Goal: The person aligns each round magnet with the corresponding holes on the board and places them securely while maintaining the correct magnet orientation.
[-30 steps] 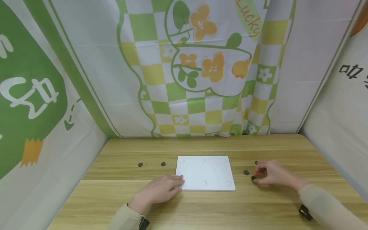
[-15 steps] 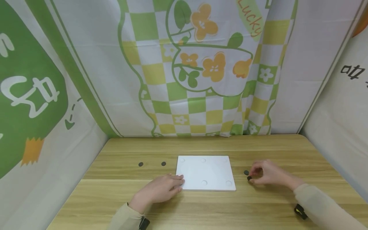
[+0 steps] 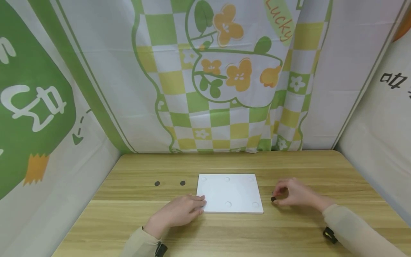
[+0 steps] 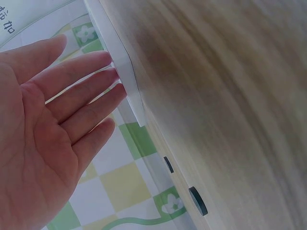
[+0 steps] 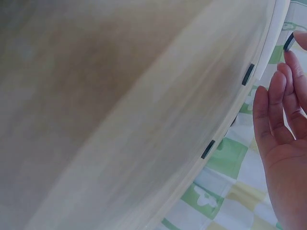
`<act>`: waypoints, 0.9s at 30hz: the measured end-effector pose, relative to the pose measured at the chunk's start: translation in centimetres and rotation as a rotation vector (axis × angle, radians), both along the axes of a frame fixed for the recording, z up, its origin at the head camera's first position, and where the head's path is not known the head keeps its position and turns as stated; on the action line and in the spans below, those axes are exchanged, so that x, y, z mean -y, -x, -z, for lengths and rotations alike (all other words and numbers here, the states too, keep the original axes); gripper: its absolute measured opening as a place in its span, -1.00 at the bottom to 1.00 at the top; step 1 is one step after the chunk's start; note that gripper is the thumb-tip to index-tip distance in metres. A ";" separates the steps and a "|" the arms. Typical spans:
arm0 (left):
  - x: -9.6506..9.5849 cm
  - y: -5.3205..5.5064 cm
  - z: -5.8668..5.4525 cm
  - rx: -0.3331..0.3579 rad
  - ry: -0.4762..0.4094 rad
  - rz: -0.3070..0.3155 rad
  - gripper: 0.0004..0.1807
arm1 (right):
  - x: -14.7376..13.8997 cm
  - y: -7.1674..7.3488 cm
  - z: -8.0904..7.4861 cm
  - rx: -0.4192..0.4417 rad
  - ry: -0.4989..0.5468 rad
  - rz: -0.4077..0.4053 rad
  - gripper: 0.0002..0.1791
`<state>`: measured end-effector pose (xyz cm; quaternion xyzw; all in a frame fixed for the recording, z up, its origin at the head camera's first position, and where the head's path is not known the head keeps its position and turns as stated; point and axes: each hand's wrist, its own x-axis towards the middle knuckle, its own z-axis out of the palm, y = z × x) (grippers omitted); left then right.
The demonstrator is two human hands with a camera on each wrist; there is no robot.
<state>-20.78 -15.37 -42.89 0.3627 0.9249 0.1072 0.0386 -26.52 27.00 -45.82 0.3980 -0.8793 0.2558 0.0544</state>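
A white rectangular board (image 3: 229,192) with several shallow round recesses lies on the wooden table. My left hand (image 3: 178,211) rests its fingertips on the board's front left corner; in the left wrist view the hand's fingers (image 4: 91,88) are extended, touching the board's edge. To the right of the board, my right hand (image 3: 297,194) pinches a small dark disc (image 3: 273,199) between thumb and fingertip, just above the table. The right wrist view shows this pinched disc (image 5: 289,42) tilted on edge. Two more discs lie on the table near the right hand, mostly hidden by it in the head view.
Left of the board lie two dark discs, one nearer (image 3: 182,183) and one farther out (image 3: 157,183). In the right wrist view, table discs sit at the board's side (image 5: 248,74) and farther off (image 5: 207,149). A patterned curtain (image 3: 221,117) hangs behind the table.
My right hand, pinching the disc, has slid left toward the board and now covers the discs lying there. My left hand has stayed on the board's corner.
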 end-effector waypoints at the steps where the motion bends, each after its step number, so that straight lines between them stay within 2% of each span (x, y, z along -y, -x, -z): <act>1: 0.0 0.0 0.0 -0.001 -0.002 0.001 -0.61 | 0.1 0.0 0.1 -0.007 0.002 -0.003 -0.82; 7: 0.0 0.0 0.0 -0.002 -0.007 0.004 -0.61 | 0.3 0.1 0.3 -0.005 0.018 -0.022 -0.82; 17: 0.0 0.0 0.0 0.002 -0.014 0.001 -0.61 | 1.3 0.0 -0.2 0.049 0.021 -0.039 -0.83; 27: 0.0 0.0 0.2 0.004 -0.006 -0.006 -0.61 | 2.6 0.2 -0.2 0.012 0.070 -0.111 -0.84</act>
